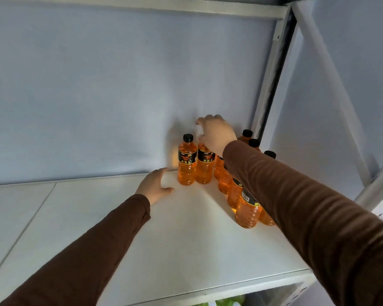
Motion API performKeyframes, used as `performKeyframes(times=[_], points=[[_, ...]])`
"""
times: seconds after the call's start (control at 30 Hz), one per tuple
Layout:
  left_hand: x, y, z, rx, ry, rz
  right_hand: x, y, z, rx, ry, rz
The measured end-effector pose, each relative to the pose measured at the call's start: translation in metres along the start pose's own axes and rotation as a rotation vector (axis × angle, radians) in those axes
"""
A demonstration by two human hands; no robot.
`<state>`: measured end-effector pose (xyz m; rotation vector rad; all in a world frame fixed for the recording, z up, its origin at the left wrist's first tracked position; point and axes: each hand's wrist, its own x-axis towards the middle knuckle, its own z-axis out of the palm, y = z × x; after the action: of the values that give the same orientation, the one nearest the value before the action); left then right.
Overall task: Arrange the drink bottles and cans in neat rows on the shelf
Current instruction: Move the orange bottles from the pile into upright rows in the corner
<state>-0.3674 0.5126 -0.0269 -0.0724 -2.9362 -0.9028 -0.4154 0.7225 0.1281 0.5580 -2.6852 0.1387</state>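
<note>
Right hand (216, 133) sits over the cap of the second orange bottle (205, 165) at the back wall, fingers curled round its top. Bottle upright, long axis vertical, touching the end bottle (187, 162). Left hand (156, 186) rests flat and relaxed on the white shelf (119, 228), just left of the row. Pale blue wall behind.
</note>
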Motion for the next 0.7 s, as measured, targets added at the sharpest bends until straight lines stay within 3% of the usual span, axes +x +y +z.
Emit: performKeyframes(times=[0.2, 0.27, 0.43, 0.7], points=[[-0.044, -0.025, -0.047, 0.134, 0.054, 0.033, -0.029, -0.051, -0.001, 0.117, 0.114, -0.152], [-0.114, -0.089, -0.096, 0.194, 0.139, -0.107, -0.039, -0.149, 0.015, 0.173, 0.058, -0.313], [-0.142, -0.104, -0.123, 0.193, 0.174, -0.087, -0.052, -0.184, 0.037, 0.235, 0.019, -0.289], [-0.295, -0.240, -0.238, 0.207, 0.307, -0.199, -0.088, -0.416, 0.058, 0.426, -0.044, -0.433]])
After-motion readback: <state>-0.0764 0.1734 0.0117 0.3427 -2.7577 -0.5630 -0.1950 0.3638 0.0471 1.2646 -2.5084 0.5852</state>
